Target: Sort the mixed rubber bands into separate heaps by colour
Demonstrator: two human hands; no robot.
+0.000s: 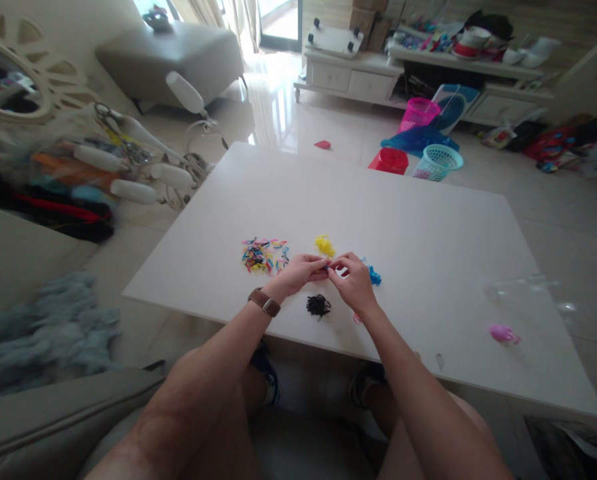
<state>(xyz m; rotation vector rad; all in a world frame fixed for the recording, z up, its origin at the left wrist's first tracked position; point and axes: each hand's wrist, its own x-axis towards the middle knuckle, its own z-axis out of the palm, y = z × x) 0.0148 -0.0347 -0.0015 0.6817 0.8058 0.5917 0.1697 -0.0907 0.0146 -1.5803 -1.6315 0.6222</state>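
My left hand [301, 272] and my right hand [353, 281] meet above the white table [403, 227], fingertips pinched together. Between them shows a small blue piece [327, 267], too small to make out its kind. A pile of mixed-colour small strips [258, 257] lies left of my left hand. Just beyond the fingers is a yellow pile [324, 245]. Nearer to me sits a black pile [318, 305] of small loops or strips. My right hand partly hides a blue pile [374, 275], and my right wrist covers most of some pink pieces [357, 318].
A pink-purple item [503, 334] lies at the table's right, with a small clear item [439, 361] near the front edge. Past the far edge stand a light-blue basket [437, 162] and a red container [391, 161]. White lamp arms [171, 175] are at the left.
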